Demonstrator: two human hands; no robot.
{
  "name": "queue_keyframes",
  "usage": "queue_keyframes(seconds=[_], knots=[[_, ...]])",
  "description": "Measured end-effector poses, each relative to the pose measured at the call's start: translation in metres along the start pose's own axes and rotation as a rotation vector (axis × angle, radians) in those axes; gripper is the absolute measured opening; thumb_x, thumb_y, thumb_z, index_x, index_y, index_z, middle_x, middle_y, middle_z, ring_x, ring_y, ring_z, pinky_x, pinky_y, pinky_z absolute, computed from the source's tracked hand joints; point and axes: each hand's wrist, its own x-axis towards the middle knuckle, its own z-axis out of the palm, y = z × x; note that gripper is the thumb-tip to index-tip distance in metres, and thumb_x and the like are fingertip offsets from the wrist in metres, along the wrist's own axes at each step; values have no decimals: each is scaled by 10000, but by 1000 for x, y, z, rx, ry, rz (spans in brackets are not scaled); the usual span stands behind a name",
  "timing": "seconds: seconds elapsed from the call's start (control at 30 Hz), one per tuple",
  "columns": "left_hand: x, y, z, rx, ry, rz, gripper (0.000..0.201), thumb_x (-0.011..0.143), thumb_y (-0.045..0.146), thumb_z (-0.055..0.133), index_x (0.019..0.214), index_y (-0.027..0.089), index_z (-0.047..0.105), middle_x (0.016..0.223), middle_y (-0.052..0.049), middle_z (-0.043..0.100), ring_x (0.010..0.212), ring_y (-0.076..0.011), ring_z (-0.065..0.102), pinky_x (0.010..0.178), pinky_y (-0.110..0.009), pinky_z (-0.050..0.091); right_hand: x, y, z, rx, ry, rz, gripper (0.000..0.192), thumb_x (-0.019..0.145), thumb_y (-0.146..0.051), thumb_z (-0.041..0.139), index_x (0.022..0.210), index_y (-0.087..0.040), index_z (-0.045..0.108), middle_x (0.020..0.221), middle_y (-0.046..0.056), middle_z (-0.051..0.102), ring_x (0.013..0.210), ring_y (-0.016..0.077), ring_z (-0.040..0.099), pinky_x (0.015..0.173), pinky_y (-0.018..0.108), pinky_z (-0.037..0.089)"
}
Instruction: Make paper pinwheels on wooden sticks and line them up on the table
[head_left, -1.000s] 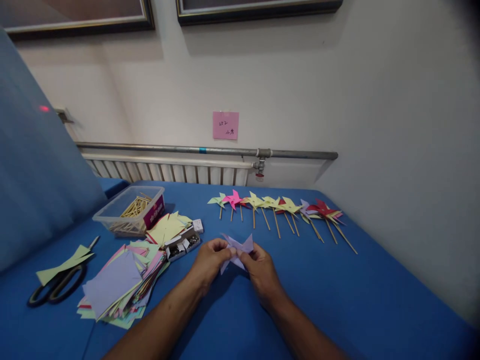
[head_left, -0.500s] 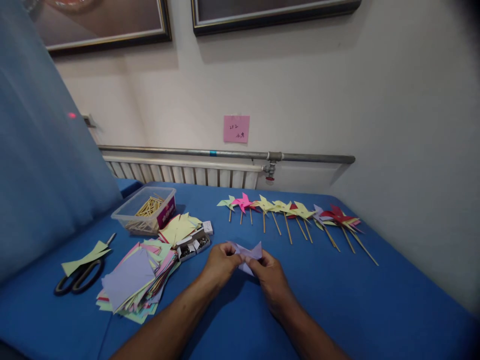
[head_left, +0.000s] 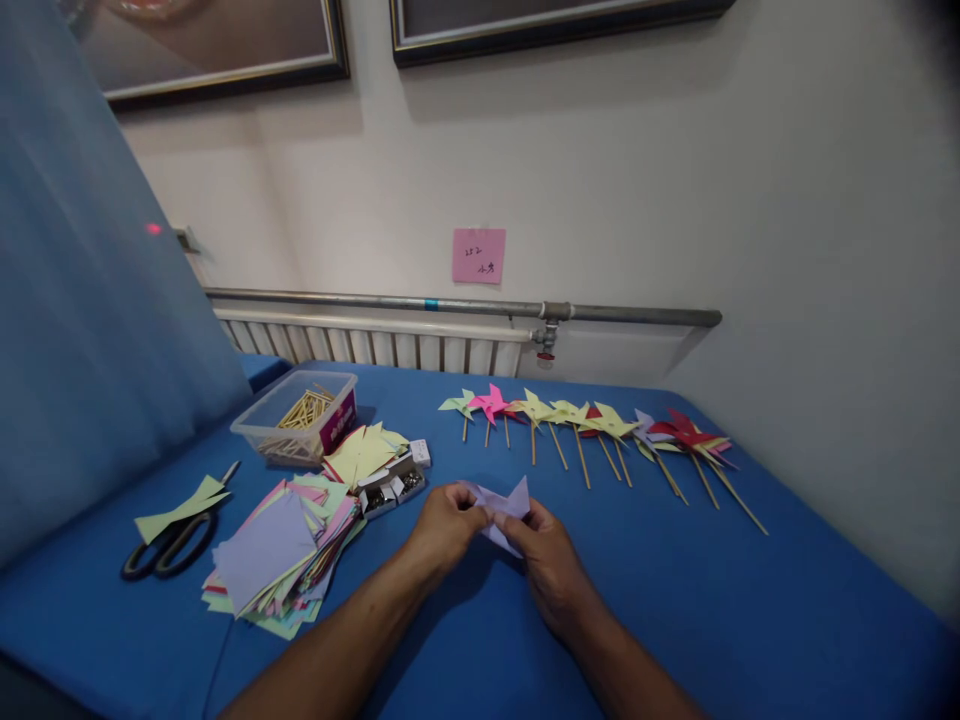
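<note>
A lilac paper pinwheel (head_left: 514, 502), its points partly folded in, is pinched between my two hands above the blue table. My left hand (head_left: 448, 525) is closed on its left side, thumb near the centre. From the right, my right hand (head_left: 546, 550) grips it with the thumb pressed toward the middle. My fingers hide much of the paper's centre. Just left of my hands stand small open boxes of metal pins (head_left: 390, 492). Beyond the hands lies a row of finished pinwheels on sticks (head_left: 574, 415), in green, pink, yellow, lilac and red.
On the left is a stack of coloured paper sheets (head_left: 266, 550), with cut yellow paper (head_left: 364, 455) behind it. A clear plastic tub (head_left: 259, 432) holds wooden sticks. Black-handled scissors (head_left: 176, 545) lie under a green paper piece (head_left: 180, 510). A radiator (head_left: 405, 350) runs along the wall.
The whole view has shifted slightly, so the surroundings sit a little further right. Both hands keep their pinch on the lilac paper, with only slight movement of the fingers.
</note>
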Motion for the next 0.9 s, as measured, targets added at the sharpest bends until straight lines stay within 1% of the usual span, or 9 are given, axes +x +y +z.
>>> queue_keyframes(seconds=[0.17,0.27,0.37,0.47,0.53,0.57,0.67,0.8,0.9], knots=[[-2,2,0,-7,-87,-43,198,620,318,769,653,177,634,575,27,579,518,-101,452,545,-244,346,2,-1,-1,2,4,1,480,639,-420,983,1016,-170,826,930,69,844,881,276,757,849,363,567],[-3,17,-15,57,-3,95,228,656,347,768,774,163,704,672,-1,651,608,-135,550,607,-251,422,2,-1,-2,6,17,4,436,659,-414,963,999,-178,826,912,64,842,865,281,756,810,352,565],[2,54,-60,239,246,306,296,797,430,682,925,174,755,775,-24,716,690,-171,624,655,-267,476,3,1,-4,-4,38,13,401,671,-414,943,976,-183,825,895,58,836,809,271,741,758,347,564],[20,100,-130,654,530,379,327,910,403,592,1048,178,786,892,-59,790,808,-222,710,726,-294,520,6,5,-5,-26,65,-1,406,658,-416,935,972,-181,826,887,54,832,790,261,725,752,343,559],[40,124,-177,1015,705,229,342,968,325,532,1115,169,799,1041,-102,825,998,-271,751,829,-314,542,8,7,-5,-46,70,-4,393,650,-422,931,943,-184,820,851,47,822,775,261,716,742,340,549],[51,132,-197,1189,716,89,339,981,290,523,1138,172,799,1115,-118,826,1099,-293,746,879,-324,544,9,8,-5,-58,70,0,385,644,-424,931,923,-185,817,826,42,814,760,259,709,732,338,542],[80,140,-235,1284,626,-123,184,904,215,695,984,96,809,1067,-196,813,1126,-380,743,910,-388,562,12,9,-5,-81,68,13,370,627,-419,931,893,-187,817,773,34,796,741,260,697,723,336,528],[107,133,-247,1297,512,-263,392,1002,376,730,1314,142,694,1326,-125,708,1155,-298,709,971,-473,619,13,11,-6,-99,72,-1,344,652,-413,904,906,-195,828,789,38,799,771,266,704,743,338,532],[120,129,-246,1333,512,-199,432,1026,419,702,1382,180,652,1389,-104,667,1192,-285,690,993,-492,621,12,12,-7,-121,76,-7,334,669,-422,887,908,-196,828,795,41,794,744,257,692,716,336,525]])
